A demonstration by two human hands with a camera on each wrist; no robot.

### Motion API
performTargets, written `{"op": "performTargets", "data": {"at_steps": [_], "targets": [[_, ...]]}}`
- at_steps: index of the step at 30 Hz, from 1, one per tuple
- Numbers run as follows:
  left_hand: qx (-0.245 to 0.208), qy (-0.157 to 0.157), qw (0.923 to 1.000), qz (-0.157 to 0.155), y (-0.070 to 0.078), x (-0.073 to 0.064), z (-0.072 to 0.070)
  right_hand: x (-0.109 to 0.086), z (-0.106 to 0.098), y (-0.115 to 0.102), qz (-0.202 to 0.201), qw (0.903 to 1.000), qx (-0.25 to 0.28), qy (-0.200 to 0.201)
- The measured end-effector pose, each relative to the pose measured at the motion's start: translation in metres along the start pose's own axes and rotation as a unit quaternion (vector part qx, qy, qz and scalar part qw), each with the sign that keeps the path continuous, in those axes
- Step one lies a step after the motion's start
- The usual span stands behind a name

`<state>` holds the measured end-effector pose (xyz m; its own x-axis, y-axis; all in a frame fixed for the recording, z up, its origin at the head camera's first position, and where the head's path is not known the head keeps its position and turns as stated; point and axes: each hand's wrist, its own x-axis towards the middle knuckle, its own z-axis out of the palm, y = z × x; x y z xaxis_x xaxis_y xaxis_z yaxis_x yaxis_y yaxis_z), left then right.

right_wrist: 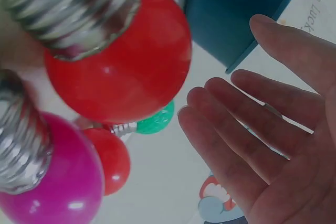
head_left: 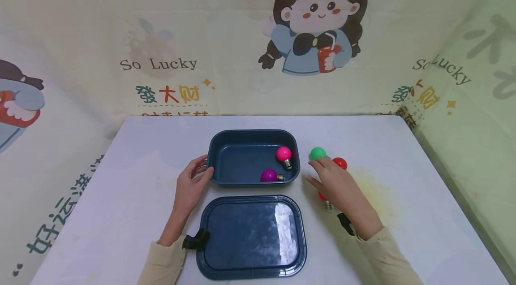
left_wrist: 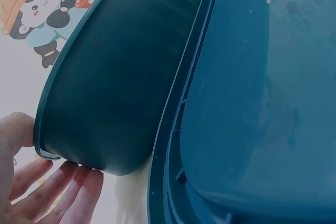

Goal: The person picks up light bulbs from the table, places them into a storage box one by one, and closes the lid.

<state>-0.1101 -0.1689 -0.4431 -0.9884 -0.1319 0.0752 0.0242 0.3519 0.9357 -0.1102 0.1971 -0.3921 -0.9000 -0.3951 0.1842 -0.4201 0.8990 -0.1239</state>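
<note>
Left hand [head_left: 189,188] touches dark box [head_left: 235,164] straight-fingered, right hand [head_left: 337,183] empty, relaxed near green bulb [head_left: 317,153] toward worktop's [head_left: 407,173] far edge; bulb likely light, slick, fragile, best pinched gently by its round end.

Around the rounded blue plastic box [head_left: 238,164], a flat blue plastic lid [head_left: 246,238] is laid at six o'clock, a round green bulb [head_left: 317,153] at three.

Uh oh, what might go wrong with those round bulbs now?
The right hand might bump the green bulb near its fingers, and that round bulb could roll. If the left hand tips the box, the pink bulb and purple bulb lying inside might slide and knock together.
</note>
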Motion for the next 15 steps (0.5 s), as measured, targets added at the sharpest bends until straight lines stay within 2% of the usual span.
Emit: {"op": "performTargets", "data": {"at_steps": [5, 15], "targets": [[-0.003, -0.002, 1.0000, -0.005, -0.001, 0.001, 0.001, -0.005, 0.003, 0.004, 0.007, 0.9999, -0.001, -0.007], [0.000, 0.002, 1.0000, 0.000, -0.003, 0.000, 0.001, -0.012, 0.004, 0.009, 0.032, 0.9981, 0.002, -0.053]]}}
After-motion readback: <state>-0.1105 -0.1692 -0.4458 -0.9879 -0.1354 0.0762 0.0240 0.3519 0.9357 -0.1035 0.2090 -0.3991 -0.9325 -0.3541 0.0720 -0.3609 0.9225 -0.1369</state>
